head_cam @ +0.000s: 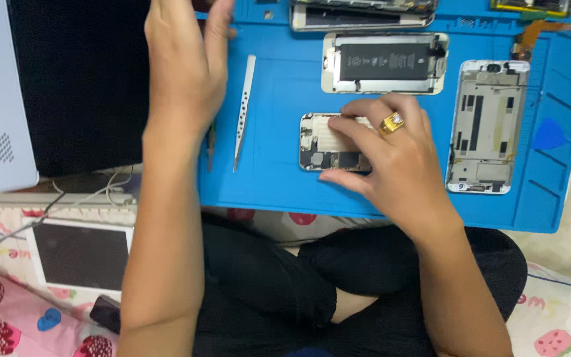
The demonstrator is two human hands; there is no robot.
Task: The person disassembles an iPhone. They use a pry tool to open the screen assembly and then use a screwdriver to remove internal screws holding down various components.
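While the right hand [391, 155] presses down on an opened phone body [322, 142] near the middle of a blue work mat [279, 192], the left hand [186, 59] is raised above the mat's far left corner. The right hand's fingers are spread narrowly and curled over the phone body, fingertips touching its exposed inner plate, thumb against its near edge. A gold ring [392, 122] sits on 1 finger. The left hand's fingers are held straight and close together, holding nothing that can be seen; its fingertips leave the top of the view.

Just right of the left wrist, silver tweezers [244, 112] lie on the mat, pointing toward the near edge. Beside them, partly hidden under the wrist, lies a thin dark tool [211, 145].

Farther on the mat lies a second open phone shell with a black battery [383, 63]. To the right lies a third, emptier silver shell [487, 125]. Left of the mat stands a black panel [80, 86], and a white tablet [80, 254] lies on patterned cloth near the person's crossed legs.
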